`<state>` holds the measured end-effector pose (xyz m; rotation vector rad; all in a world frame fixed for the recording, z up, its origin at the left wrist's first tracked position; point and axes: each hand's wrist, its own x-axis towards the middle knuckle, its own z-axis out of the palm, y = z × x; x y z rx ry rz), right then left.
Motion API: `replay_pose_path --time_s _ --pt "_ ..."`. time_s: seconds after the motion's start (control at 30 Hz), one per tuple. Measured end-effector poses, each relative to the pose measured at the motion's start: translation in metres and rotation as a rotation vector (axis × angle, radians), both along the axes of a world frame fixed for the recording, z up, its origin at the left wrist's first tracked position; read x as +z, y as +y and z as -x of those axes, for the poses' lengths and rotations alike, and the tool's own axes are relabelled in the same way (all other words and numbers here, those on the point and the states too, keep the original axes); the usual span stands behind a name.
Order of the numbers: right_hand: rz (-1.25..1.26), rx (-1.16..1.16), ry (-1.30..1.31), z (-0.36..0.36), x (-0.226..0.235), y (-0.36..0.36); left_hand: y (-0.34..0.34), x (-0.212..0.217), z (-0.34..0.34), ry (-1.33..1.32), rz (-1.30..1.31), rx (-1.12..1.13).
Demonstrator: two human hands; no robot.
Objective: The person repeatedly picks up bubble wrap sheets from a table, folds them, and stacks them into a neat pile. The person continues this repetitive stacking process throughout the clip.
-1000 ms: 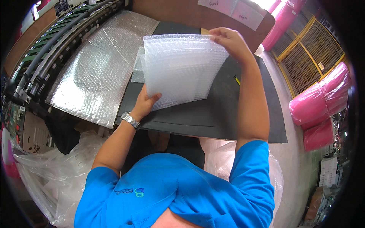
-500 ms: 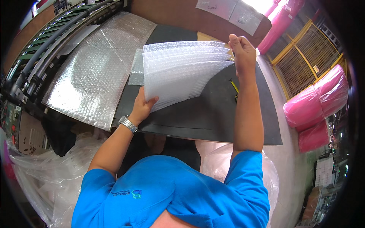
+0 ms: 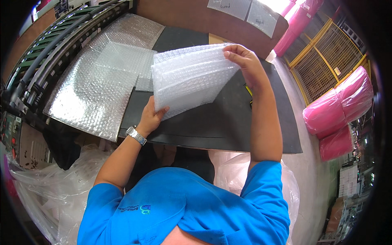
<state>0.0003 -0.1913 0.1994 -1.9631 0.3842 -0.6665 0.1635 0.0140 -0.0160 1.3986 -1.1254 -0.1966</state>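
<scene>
Between my hands is a stack of clear bubble wrap sheets (image 3: 192,79), raised and tilted over the dark table top. My left hand (image 3: 152,116), with a metal watch on its wrist, grips the stack's near left corner, thumb on top. My right hand (image 3: 244,61) pinches the far right corner between thumb and fingers. The sheets' far edges are fanned in steps. Left of the stack, another bubble wrap piece (image 3: 122,61) lies partly over a large silvery bubble wrap sheet (image 3: 92,94).
The dark table (image 3: 253,134) has a yellow tape measure (image 3: 249,90) on it, partly behind my right forearm. A roller conveyor (image 3: 41,69) runs along the left. Pink wrapped rolls (image 3: 339,102) and a yellow mesh fence (image 3: 326,61) stand right. Clear plastic film (image 3: 53,188) hangs lower left.
My right hand has moved left and slightly down, turning over the stack's corner. A bubble wrap piece now shows on the silvery sheet at left. My left hand has barely moved.
</scene>
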Motion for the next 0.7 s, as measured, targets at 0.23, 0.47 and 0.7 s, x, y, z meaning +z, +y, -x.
replay_pose_path --time_s 0.23,0.47,0.7 --pt "-0.175 0.13 -0.135 -0.004 -0.007 0.004 -0.003 -0.006 -0.003 0.013 0.019 -0.018" --pt "-0.169 0.105 -0.175 -0.003 -0.007 0.013 -0.004 -0.009 -0.004 0.051 0.018 -0.045" --pt "0.169 -0.06 -0.035 0.008 0.002 0.024 -0.003 -0.008 -0.004 0.026 0.007 -0.026"
